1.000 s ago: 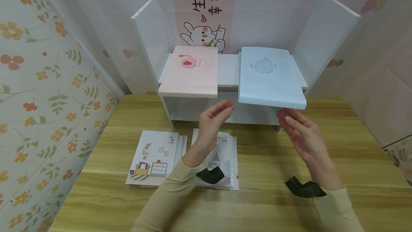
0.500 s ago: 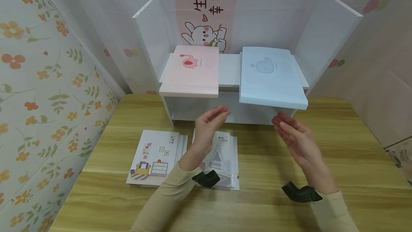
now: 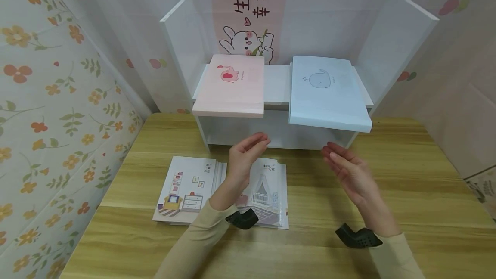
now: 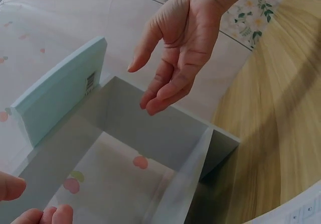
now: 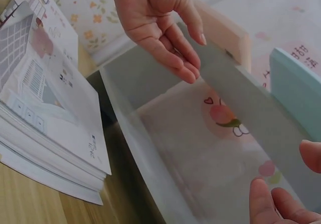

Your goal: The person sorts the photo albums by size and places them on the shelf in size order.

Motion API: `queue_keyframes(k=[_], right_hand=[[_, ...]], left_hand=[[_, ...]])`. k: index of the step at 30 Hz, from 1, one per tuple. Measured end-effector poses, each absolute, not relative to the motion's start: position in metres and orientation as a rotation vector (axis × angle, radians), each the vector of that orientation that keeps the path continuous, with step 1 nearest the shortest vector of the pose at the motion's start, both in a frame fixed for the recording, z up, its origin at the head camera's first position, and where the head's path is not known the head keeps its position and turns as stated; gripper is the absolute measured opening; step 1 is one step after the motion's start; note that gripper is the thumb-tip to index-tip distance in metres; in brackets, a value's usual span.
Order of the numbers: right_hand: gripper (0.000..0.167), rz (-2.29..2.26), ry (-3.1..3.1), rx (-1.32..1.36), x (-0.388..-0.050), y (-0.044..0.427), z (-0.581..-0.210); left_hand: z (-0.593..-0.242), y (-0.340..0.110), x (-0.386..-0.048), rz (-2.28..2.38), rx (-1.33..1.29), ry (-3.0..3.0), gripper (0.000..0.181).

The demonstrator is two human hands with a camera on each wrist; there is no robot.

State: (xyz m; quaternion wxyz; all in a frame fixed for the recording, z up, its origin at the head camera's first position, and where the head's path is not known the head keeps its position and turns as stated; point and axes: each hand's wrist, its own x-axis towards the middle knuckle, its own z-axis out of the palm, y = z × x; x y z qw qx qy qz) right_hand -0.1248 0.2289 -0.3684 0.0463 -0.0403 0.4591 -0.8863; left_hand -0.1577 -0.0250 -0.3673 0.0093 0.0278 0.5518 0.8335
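My left hand [image 3: 244, 158] hovers over the right-hand book stack [image 3: 267, 201], its fingers held together and nothing in them. My right hand [image 3: 352, 175] hangs above the table to the right, palm turned inward, also holding nothing. Behind both hands stands a white shelf [image 3: 277, 84]. On its top board lie a pink book [image 3: 228, 91] with an elephant on the left and a light blue book [image 3: 329, 98] with a whale on the right. Both books jut past the board's front edge. In the right wrist view, the fingertips [image 5: 286, 206] of my right hand show at bottom right.
A second book stack [image 3: 186, 188] lies at the left of the wooden table [image 3: 310, 244]. Tall white side panels [image 3: 186, 46] rise at both ends of the shelf. Flowered cloth [image 3: 58, 119] hangs on the left, and a pale curtain hangs behind.
Both hands have drawn back from the shelf toward the front of the table, and slightly to the left. The books and shelf stay in place.
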Motion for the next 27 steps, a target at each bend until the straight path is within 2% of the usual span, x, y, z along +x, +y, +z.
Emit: queue_keyframes(k=[27], right_hand=[[0.025,-2.615,1.473,-0.104,-0.119,0.214,-0.391]], left_hand=[[-0.387,-0.044,-0.147,2.548,-0.050,1.754,0.039]])
